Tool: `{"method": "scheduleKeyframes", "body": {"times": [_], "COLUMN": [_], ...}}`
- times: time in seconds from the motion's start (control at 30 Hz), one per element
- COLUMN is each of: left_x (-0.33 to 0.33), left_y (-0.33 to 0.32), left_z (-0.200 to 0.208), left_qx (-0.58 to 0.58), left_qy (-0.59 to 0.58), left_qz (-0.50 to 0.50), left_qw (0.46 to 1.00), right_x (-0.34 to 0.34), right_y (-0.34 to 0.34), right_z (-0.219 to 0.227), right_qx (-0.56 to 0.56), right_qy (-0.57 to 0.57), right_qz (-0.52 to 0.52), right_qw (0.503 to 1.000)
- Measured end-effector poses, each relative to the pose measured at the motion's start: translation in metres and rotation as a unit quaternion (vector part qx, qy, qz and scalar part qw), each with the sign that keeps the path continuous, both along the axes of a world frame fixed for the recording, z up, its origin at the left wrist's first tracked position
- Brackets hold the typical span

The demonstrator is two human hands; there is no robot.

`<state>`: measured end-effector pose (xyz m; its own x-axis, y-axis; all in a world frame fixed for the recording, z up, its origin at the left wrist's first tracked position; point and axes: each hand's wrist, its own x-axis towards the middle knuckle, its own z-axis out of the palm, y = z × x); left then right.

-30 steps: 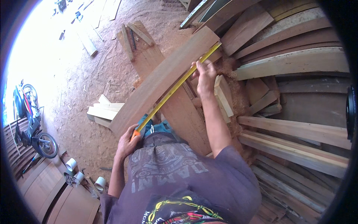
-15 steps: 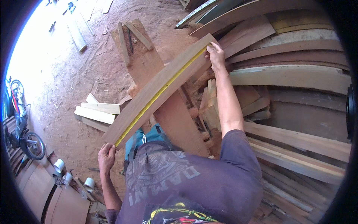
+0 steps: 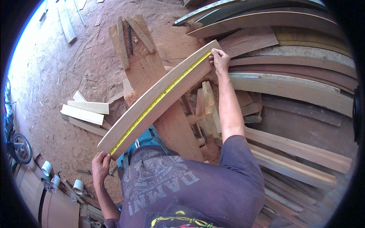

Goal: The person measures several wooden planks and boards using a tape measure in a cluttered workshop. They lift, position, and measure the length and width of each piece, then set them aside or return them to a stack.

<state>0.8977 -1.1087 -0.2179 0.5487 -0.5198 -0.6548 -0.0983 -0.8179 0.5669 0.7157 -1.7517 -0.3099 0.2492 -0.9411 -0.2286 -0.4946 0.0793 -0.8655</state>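
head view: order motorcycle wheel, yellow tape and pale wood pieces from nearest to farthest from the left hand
1. Yellow tape: its lower end reaches the left hand.
2. Pale wood pieces: on the ground, ahead-left.
3. Motorcycle wheel: far left.

The dark purple shirt (image 3: 213, 186) has big grey letters (image 3: 162, 193) on it. They make one short word with a shouting mark at the end, and it shows upside down. The yellow measuring tape (image 3: 164, 93) has tiny dark marks all along it, but they are too small to read here.
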Motion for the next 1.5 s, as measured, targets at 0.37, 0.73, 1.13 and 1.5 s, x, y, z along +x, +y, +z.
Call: {"method": "scheduleKeyframes", "body": {"times": [0.37,0.73,1.13,1.5], "left_x": [0.008,0.018,0.028,0.025], "left_y": [0.012,0.016,0.024,0.027], "left_z": [-0.004,-0.001,-0.008,-0.032], "left_qx": [0.026,0.135,0.172,0.035], "left_qy": [0.053,0.051,0.054,-0.008], "left_qz": [0.008,0.035,0.037,0.003], "left_qw": [0.998,0.989,0.983,0.999], "right_x": [-0.011,-0.027,-0.026,-0.017], "right_y": [-0.017,-0.061,-0.068,-0.026], "right_z": [-0.015,-0.04,-0.047,-0.017], "right_qx": [-0.043,0.022,0.03,-0.012], "right_qy": [0.034,0.011,0.022,0.005], "right_qz": [0.075,0.046,0.044,0.073], "right_qw": [0.996,0.999,0.998,0.997]}}
